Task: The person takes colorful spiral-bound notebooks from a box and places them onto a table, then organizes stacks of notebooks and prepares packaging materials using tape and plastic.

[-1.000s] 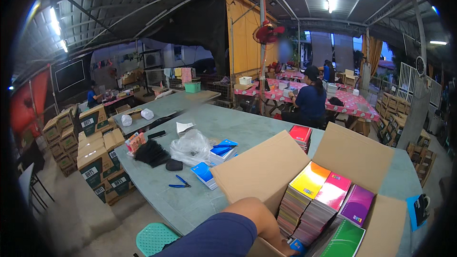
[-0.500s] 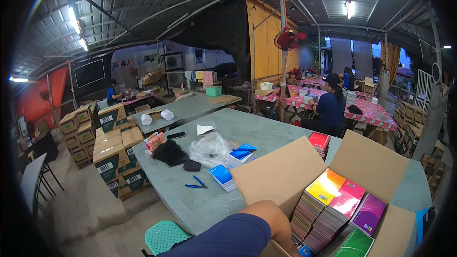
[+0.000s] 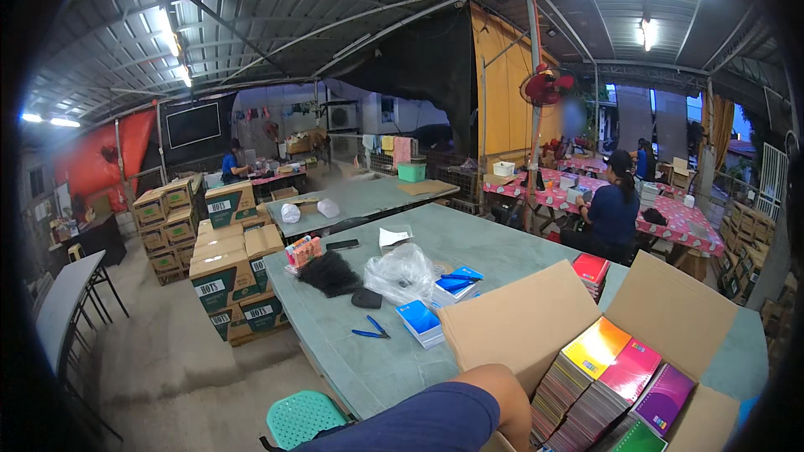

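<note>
Head view, sole camera: a bare left forearm (image 3: 507,398), below a dark navy cloth sleeve (image 3: 427,418), bends down at the near left side of an open brown cardboard box (image 3: 523,318) on a grey-green, flat-topped table (image 3: 410,372). The left hand lies below the lower edge, so whether its fingers are spread or pinching something cannot be told; the right hand is likewise out of sight, its state unknown. Relative to the preceding half second, the scene shifts right and downward in the frame as the head turns; the small blue cover formerly visible beside the left hand passes out of view, and contact with it can no longer be confirmed. Inside the box, the glossy spiral-bound notebooks keep their arrangement: a yellow-orange stack (image 3: 595,347) and a pinkish-red stack (image 3: 632,368) side by side, a purple-covered notebook (image 3: 666,395) to their right, and a green-covered notebook (image 3: 641,437) now largely cropped. The visible packing thus appears unaltered. Outside the box, blue-handled metal cutters (image 3: 371,331) lie beside a short stack of blue-covered notebooks (image 3: 419,321), both unmoved on the table.
</note>
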The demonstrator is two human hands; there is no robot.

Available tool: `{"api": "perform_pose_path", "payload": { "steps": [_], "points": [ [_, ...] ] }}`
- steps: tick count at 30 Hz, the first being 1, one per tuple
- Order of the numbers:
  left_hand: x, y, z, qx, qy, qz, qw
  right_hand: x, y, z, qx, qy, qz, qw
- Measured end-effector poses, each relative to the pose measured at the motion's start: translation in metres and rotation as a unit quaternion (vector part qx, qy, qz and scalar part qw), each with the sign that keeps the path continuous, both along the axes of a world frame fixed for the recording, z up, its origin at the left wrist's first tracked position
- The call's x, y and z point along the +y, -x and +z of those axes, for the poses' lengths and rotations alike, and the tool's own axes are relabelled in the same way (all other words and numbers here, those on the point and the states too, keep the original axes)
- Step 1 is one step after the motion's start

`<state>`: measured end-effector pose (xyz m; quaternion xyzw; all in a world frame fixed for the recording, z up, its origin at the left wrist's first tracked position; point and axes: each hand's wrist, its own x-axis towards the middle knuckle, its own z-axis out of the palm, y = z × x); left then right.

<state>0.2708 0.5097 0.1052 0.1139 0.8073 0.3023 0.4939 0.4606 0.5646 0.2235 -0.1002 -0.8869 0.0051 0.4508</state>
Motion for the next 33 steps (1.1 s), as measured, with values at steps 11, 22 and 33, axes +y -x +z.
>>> {"api": "perform_pose_path", "payload": {
  "steps": [11,22,33],
  "points": [
    [0.003,0.002,-0.003,-0.003,-0.003,0.014,1.0,0.006,0.001,0.004,-0.009,-0.007,0.013,1.0],
    [0.004,0.002,-0.007,-0.002,0.005,0.021,1.0,0.01,-0.001,0.003,-0.014,-0.016,0.023,1.0],
    [0.014,-0.003,-0.006,0.009,-0.011,0.007,1.0,0.109,-0.001,-0.253,0.201,-0.171,0.017,0.964]
  ]
}}
